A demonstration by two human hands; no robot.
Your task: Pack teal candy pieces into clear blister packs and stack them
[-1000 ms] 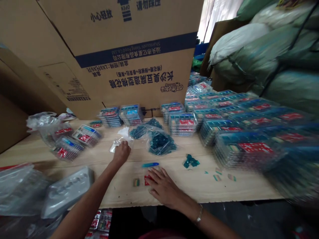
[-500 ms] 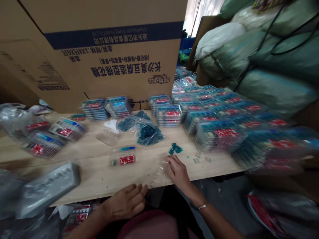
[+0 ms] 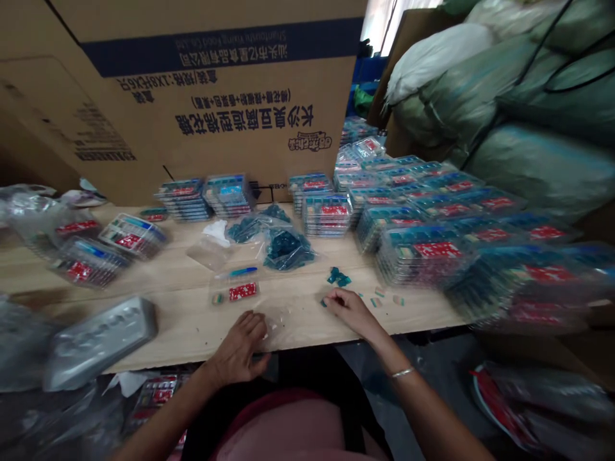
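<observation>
We find our right hand (image 3: 350, 312), fingertips (image 3: 328, 299) pinched together, just below a small cluster of teal pieces (image 3: 339, 276) on the wooden table (image 3: 168, 326), while our left hand (image 3: 237, 349) lies farther off, fingers spread, beside a clear plastic bag (image 3: 276, 326).

A head-worn camera is looking forward and down from above and behind the left hand (image 3: 237, 349) and right hand (image 3: 353, 312), taking in a wooden table (image 3: 158, 333) close beyond the fingers (image 3: 336, 298) and a printed carton (image 3: 216, 109) farther out.

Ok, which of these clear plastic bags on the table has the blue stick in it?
The flat bag nearest you, holding the blue stick and a red-and-white card; the bulging bag behind it holds teal pieces.
</observation>
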